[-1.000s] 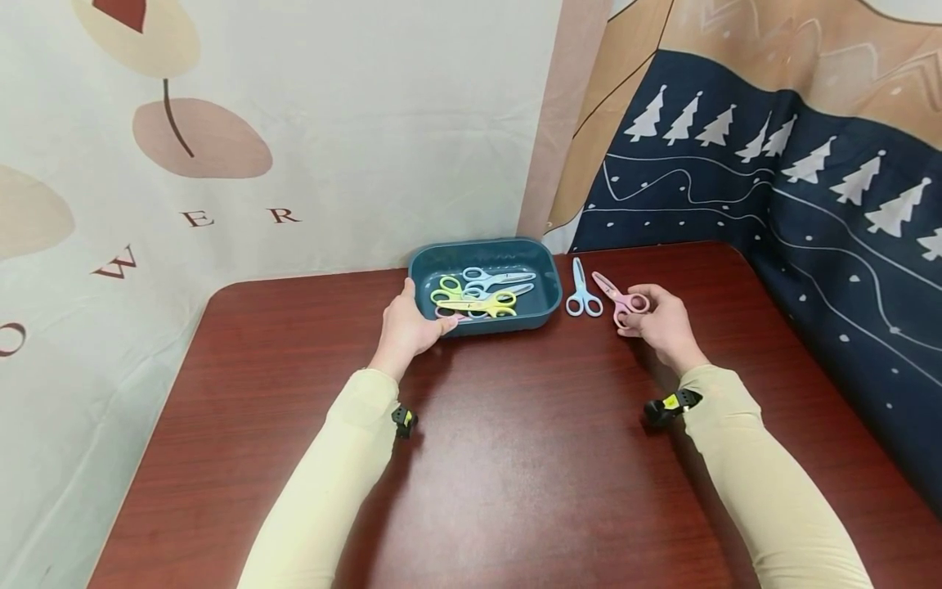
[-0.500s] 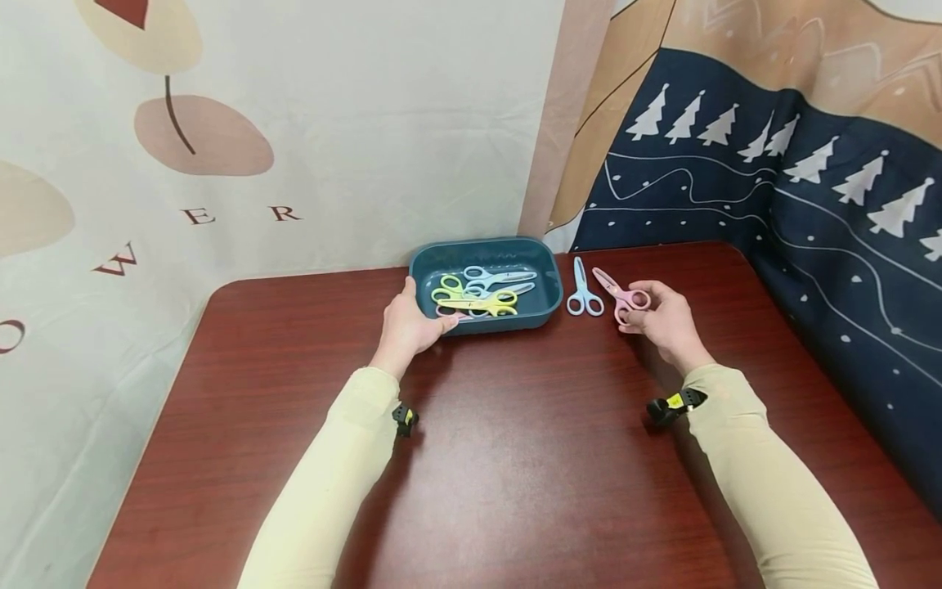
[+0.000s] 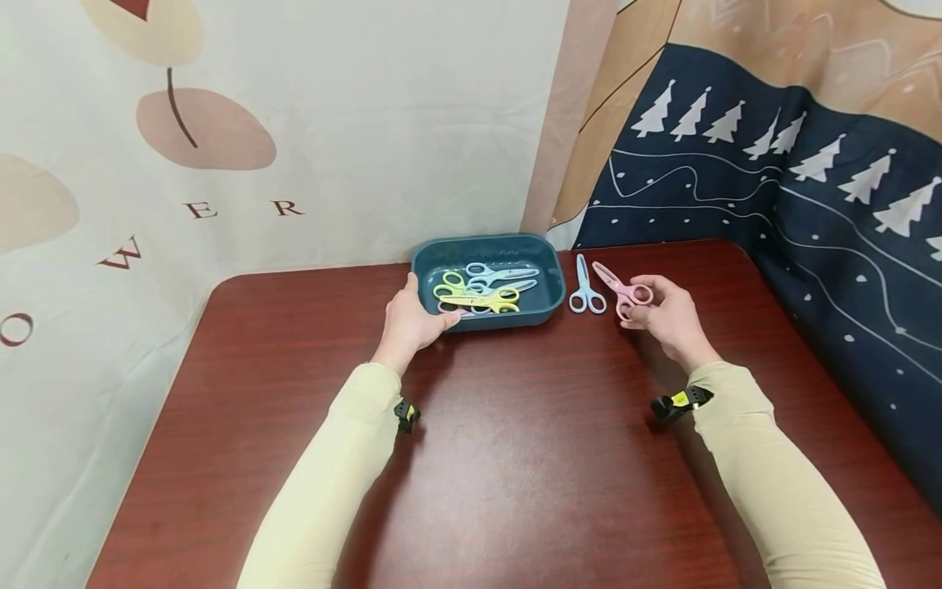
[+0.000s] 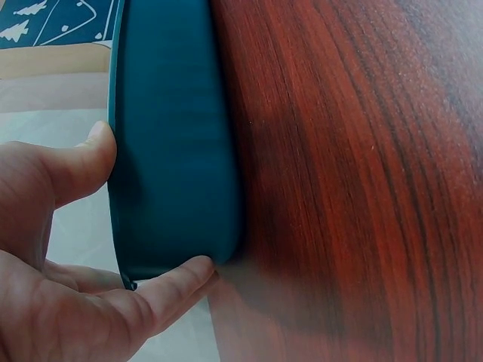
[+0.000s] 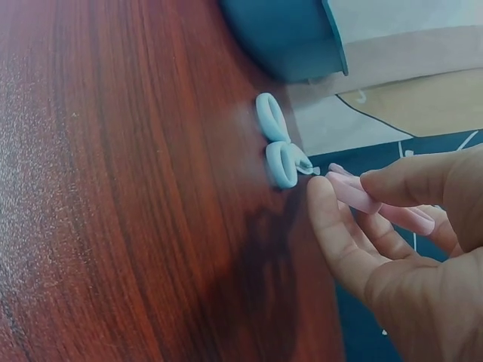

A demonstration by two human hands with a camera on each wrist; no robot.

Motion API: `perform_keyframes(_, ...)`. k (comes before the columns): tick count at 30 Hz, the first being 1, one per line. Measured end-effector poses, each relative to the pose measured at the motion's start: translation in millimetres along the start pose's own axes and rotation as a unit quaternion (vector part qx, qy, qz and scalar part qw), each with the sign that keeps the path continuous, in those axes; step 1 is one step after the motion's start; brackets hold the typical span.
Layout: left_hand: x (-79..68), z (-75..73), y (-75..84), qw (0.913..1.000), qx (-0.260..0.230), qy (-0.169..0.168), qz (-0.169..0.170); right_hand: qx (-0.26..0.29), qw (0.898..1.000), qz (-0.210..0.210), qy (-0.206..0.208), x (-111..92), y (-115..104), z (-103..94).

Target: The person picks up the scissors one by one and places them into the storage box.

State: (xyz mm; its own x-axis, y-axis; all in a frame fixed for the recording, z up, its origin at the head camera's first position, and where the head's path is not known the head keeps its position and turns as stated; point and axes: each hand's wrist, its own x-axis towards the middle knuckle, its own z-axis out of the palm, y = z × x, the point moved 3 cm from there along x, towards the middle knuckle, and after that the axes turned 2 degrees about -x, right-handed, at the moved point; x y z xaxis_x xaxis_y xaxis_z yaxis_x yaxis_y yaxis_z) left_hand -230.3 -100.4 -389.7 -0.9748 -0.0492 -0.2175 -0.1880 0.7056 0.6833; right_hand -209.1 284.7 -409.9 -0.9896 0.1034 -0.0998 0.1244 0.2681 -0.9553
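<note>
My left hand (image 3: 409, 324) holds the near left corner of a dark teal plastic bin (image 3: 508, 321). In the left wrist view, the thumb lies on the rim and the fingers reach round the end wall (image 4: 170, 151). Several small scissors lie in the bin, among them a yellow pair (image 3: 486, 302) on top and a light blue pair (image 3: 508, 272). To the right of the bin, my right hand (image 3: 671, 317) pinches pink scissors (image 3: 613, 282) by their handles, blades pointing away. Light blue scissors (image 3: 586, 298) lie on the table between bin and hand, handles toward me.
A reddish-brown wooden table (image 3: 515, 442) bears everything. Behind the bin hangs a pale printed cloth (image 3: 368, 147), and a navy cloth with white trees (image 3: 692, 180) covers the right side. Each wrist wears a small black camera mount.
The head view has shifted slightly, so the scene sits a little higher. Both hands keep their hold, the left on the bin and the right on the pink scissors.
</note>
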Motion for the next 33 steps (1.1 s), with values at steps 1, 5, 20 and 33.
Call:
perform_keyframes(1,-0.2,-0.2,0.4,1.0000,0.000,0.000,0.000,0.002,1.000,-0.001,-0.003,0,-1,-0.2)
perform_keyframes(5,0.5,-0.2,1.2,1.0000,-0.001,-0.001,-0.004,-0.004,1.000,-0.007,-0.018,-1,-4,-0.5)
perform_keyframes(20,1.1,0.3,1.2,1.0000,0.006,-0.002,-0.006,-0.003,0.999,-0.016,-0.028,0,-10,-0.5)
perform_keyframes(33,0.6,-0.3,3.4,1.0000,0.006,-0.004,-0.001,0.023,0.999,-0.023,-0.033,1,-15,3.9)
